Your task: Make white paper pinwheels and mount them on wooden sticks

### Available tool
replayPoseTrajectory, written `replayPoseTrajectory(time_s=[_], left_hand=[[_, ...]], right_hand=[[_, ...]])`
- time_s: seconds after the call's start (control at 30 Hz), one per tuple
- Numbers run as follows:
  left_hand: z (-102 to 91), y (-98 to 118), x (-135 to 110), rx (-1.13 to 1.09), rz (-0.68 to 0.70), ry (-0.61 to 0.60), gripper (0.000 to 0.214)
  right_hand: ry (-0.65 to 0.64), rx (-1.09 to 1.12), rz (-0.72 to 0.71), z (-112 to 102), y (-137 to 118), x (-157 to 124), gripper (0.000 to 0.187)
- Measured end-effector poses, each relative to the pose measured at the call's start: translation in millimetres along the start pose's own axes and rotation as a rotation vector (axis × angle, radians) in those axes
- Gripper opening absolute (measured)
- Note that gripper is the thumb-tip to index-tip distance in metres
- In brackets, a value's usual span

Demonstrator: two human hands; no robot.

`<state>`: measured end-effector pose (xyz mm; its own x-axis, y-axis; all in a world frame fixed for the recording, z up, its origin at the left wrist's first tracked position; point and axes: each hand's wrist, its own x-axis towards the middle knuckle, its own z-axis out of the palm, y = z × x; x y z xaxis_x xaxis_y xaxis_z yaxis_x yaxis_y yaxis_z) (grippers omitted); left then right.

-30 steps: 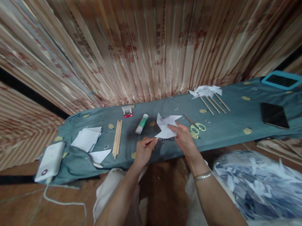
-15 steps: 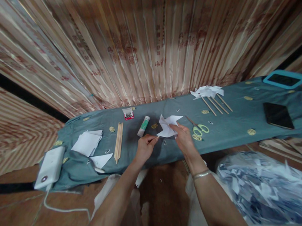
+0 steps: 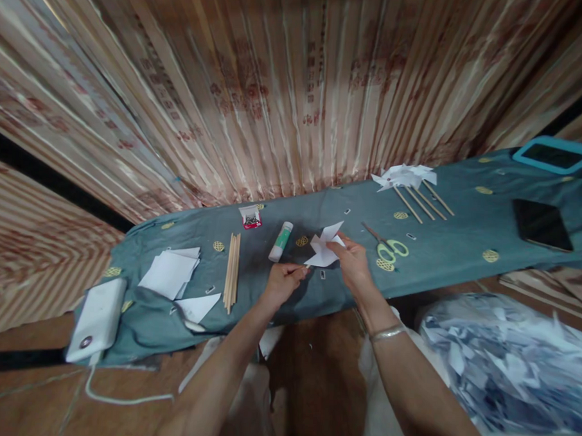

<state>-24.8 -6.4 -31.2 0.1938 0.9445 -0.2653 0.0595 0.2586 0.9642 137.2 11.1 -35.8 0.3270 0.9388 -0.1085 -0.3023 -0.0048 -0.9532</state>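
A folded white paper pinwheel (image 3: 324,247) is held over a long bench covered in teal cloth (image 3: 444,247). My right hand (image 3: 351,262) pinches the pinwheel at its centre from the right. My left hand (image 3: 282,283) is closed just left of the paper, fingertips pressed on something thin I cannot make out near the paper's lower left tip. A glue stick (image 3: 281,241) lies just beyond my left hand. Yellow-handled scissors (image 3: 389,248) lie to the right of my right hand.
A bundle of wooden sticks (image 3: 232,271), a stack of white paper squares (image 3: 169,272) and a white power bank (image 3: 96,320) lie on the left. Finished pinwheels on sticks (image 3: 411,184), a dark phone (image 3: 541,224) and a blue-framed tablet (image 3: 557,155) lie on the right. A bag of paper scraps (image 3: 501,362) sits lower right.
The pinwheel has been folded smaller and tilted up in my right hand. My left hand stayed closed by its lower left tip. The view shifted slightly.
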Motion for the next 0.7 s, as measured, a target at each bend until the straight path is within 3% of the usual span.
replayPoseTrajectory(time_s=[0.27,0.47,0.7], left_hand=[[-3.2,-19.3,-3.7,0.038,0.081,0.092,0.024],[-7.5,-12.6,-4.4,0.216,0.252,0.125,0.018],[-9.2,-4.5,-5.9,0.297,0.358,0.136,0.015]], right_hand=[[0.001,0.092,0.103,14.5,-3.2,-5.2,0.033],[-0.005,0.113,0.128,14.7,-10.9,-5.2,0.030],[-0.007,0.113,0.144,11.2,-14.8,-4.4,0.030]])
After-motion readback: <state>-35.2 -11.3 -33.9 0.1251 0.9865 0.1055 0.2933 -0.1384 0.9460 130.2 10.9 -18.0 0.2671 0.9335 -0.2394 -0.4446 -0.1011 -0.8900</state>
